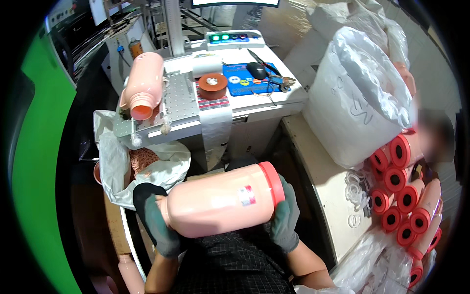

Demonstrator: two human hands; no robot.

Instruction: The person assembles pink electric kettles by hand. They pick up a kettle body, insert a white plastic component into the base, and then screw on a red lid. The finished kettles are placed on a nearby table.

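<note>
A large pink plastic bottle (220, 201) lies on its side across my lap, held in both hands. A small red-and-white sticker (247, 195) shows on its wall, and a red ring-shaped end (273, 184) faces right. My left hand (164, 228), in a grey-green glove, is closed round the narrow end; its fingers are partly hidden. My right hand (286, 215), gloved alike, grips the red end from the right. Another pink bottle (143, 81) lies on the perforated metal plate (182, 98) at the back left, its open mouth toward me.
On the white table are a brown tape roll (213, 86), a label strip (215, 127), a blue mat (240, 88), a mouse (256, 70) and pliers (283, 83). A white sack (338, 103) and stacked red-ended bottles (407, 198) stand right; a bag of pink scraps (115, 166) sits left.
</note>
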